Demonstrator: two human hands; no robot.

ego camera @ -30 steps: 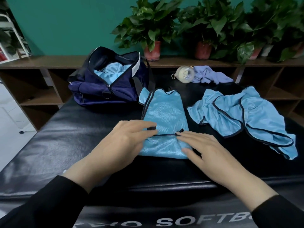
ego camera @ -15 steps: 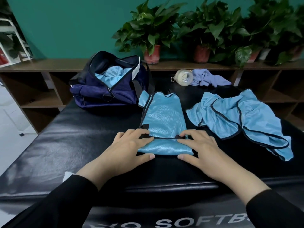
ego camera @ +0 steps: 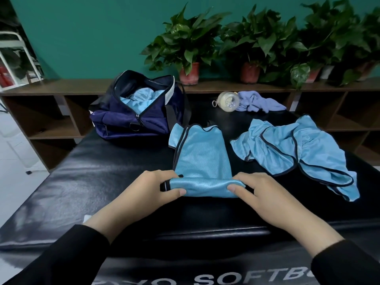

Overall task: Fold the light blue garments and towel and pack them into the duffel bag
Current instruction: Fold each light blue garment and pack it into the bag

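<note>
A light blue garment with dark trim (ego camera: 202, 157) lies folded narrow on the black padded bench, its near end rolled up. My left hand (ego camera: 151, 191) pinches the roll's left end, thumb underneath and fingers on top. My right hand (ego camera: 259, 194) pinches the right end the same way. A second light blue garment (ego camera: 296, 151) lies crumpled to the right. The navy duffel bag (ego camera: 131, 122) stands open at the back left with light blue cloth (ego camera: 141, 97) inside. A lavender towel (ego camera: 257, 103) lies at the back.
A pale round bottle (ego camera: 227, 101) lies on its side next to the towel. Behind the black bench (ego camera: 92, 182) runs a brown wooden shelf (ego camera: 61, 87) with several potted plants (ego camera: 189, 48) on top. White floor shows at the left.
Both hands have rolled the garment's near end over, away from me, and now pinch the roll at its ends; before, the hem lay flat under my fingers.
</note>
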